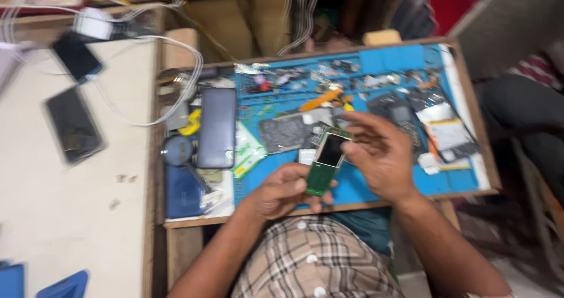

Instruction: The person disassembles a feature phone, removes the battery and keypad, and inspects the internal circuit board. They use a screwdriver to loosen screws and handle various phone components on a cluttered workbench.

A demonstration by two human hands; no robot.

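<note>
Green board (325, 161) with a dark screen on its face sits between my hands, held over the blue mat (364, 189). My left hand (286, 190) clamps its lower end from below, fingers closed around the edge. My right hand (379, 154) pinches the upper end, thumb and fingertips pressed to the top corner. Beyond it, a grey phone (217, 127) lies on the mat's left side, with small parts scattered above. Two dark phones (73, 124) rest on the pale table (70, 210).
</note>
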